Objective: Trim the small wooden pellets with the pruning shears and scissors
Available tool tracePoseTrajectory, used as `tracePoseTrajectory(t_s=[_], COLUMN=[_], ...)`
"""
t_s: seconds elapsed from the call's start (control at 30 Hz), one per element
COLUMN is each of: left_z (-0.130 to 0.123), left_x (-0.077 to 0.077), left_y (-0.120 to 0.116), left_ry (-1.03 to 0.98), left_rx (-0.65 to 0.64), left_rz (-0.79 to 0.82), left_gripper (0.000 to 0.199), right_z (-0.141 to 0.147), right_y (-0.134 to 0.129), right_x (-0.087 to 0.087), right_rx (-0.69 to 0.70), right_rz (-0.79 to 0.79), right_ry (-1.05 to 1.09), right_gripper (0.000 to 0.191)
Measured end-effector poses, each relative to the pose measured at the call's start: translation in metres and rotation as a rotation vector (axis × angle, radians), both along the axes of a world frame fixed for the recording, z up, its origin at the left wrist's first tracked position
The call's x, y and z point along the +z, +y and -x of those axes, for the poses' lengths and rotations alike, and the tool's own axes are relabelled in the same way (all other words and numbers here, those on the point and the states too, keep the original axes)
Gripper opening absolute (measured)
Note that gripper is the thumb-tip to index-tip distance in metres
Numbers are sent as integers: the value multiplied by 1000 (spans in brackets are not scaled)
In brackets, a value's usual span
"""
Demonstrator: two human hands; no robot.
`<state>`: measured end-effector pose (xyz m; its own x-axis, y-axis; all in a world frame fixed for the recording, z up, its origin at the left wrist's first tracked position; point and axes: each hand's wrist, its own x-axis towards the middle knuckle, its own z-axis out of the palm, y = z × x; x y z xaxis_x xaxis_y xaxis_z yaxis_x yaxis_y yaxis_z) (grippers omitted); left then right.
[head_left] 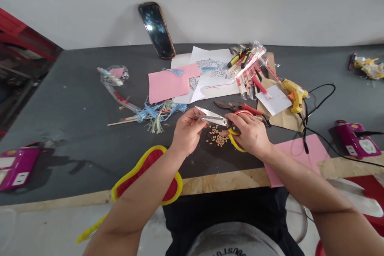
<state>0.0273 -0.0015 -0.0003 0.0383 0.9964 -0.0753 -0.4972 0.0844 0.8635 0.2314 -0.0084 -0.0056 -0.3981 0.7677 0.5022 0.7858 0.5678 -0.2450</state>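
Gripping red-and-yellow-handled scissors (221,121) in right hand (252,133), with blades parted, above grey tabletop (69,100) near small tan pieces (219,141). Curling left hand (189,131) at blade tips; can't tell if pinching anything.

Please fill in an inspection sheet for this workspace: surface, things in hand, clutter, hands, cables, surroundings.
Surface: dark table, bare wood along its front edge.
Job's things: scissors, blades parted; small tan bits on the table below.
Clutter: pink paper, tassels, pruners, glue gun; phone leaning on the wall.
Hands: right hand grips the scissors' handles; left hand is at the blades, its hold unclear.
Cables: black cable looping beside the glue gun.
Surroundings: pale wall behind; red frame at far left.
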Motion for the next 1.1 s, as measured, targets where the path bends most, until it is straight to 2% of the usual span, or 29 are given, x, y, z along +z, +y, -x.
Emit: tracePoseTrajectory(t_s=[0.17, 0.4, 0.57, 0.67, 0.83, 1.1], left_z=[0, -1, 1, 1, 0, 0], left_x=[1, 3, 5, 4, 2, 0], left_y=[-1, -3, -2, -1, -2, -3], left_ry=[16, -11, -51, -55, -67, -45], left_rx=[13, 18, -10, 13, 10, 0], left_rz=[-7, 17, 39, 39, 34, 42], left_gripper=[28, 28, 27, 26, 26, 24], right_z=[0, -2, -5, -4, -1, 0], right_y=[-1, -1, 4, 4, 1, 0], right_x=[0, -4, -2, -1, -1, -2], right_rx=[-1, -19, -9, 18, 54, 16], right_rz=[-45, -5, 113, 121, 108, 99], right_ry=[-5, -17, 87, 70, 11, -2], right_gripper=[44, 40, 57, 62, 58, 50])
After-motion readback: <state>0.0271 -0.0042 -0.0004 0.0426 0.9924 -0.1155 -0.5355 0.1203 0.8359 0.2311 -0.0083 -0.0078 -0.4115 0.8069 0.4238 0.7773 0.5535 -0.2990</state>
